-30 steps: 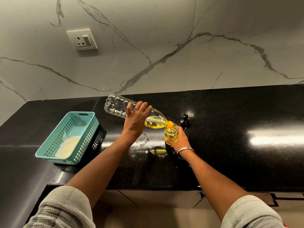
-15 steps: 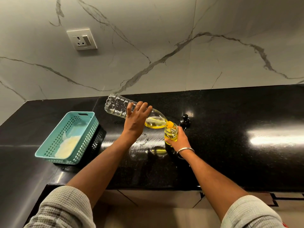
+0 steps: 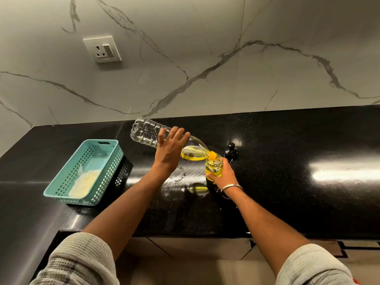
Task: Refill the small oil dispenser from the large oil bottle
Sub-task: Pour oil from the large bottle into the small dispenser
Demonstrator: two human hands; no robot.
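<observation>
Nothing moved: left hand (image 3: 171, 150) grips bottle (image 3: 162, 138) tilted neck-down-right; right hand (image 3: 223, 173) grips dispenser (image 3: 213, 167).

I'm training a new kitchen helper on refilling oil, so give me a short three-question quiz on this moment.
1. True or false: the large oil bottle stands upright on the countertop.
2. Which hand steadies the small dispenser? A) left hand B) right hand C) neither
3. Fill in: the black pump top stands on the counter just ___ the dispenser.

Key
1. False: the left hand holds it tilted, its orange neck at the dispenser's open mouth.
2. B: the right hand wraps around it.
3. Behind, toward the wall and slightly to the right.
</observation>
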